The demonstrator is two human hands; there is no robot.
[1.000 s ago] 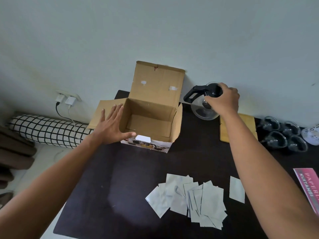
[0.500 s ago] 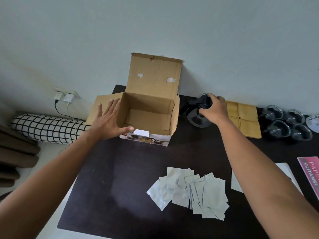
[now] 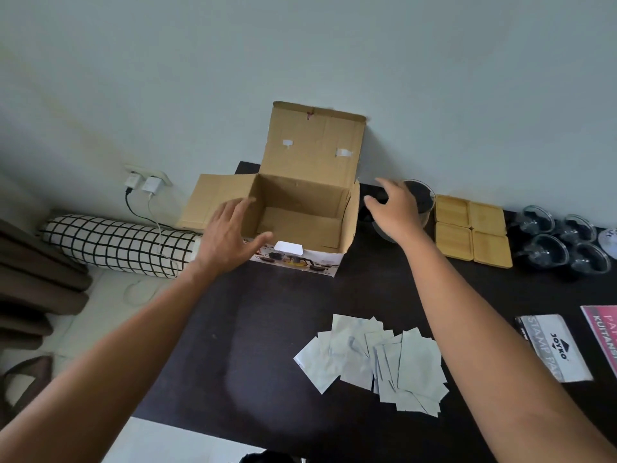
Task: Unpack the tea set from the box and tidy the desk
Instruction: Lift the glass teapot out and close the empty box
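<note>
Both hands are spread and hold nothing: left hand (image 3: pixel 230 235) at the empty box (image 3: pixel 300 208), right hand (image 3: pixel 397 212) above the glass teapot (image 3: pixel 422 202) on the table (image 3: pixel 267 329); a careless sweep could knock the teapot into the wooden coasters (image 3: pixel 472 230)

A dark worktop (image 3: pixel 267 345) is set against the wall. At its far edge an open cardboard box (image 3: pixel 300 225) is stood, with a glass teapot (image 3: pixel 424 202) just to its right. Further right, four wooden coasters (image 3: pixel 472 232) are laid in a square, then four glass cups (image 3: pixel 561 242). Foil sachets (image 3: pixel 374 359) are scattered near the middle; a stamp-pad packet (image 3: pixel 554 345) and a pink booklet (image 3: pixel 602 332) lie at the right.
</note>
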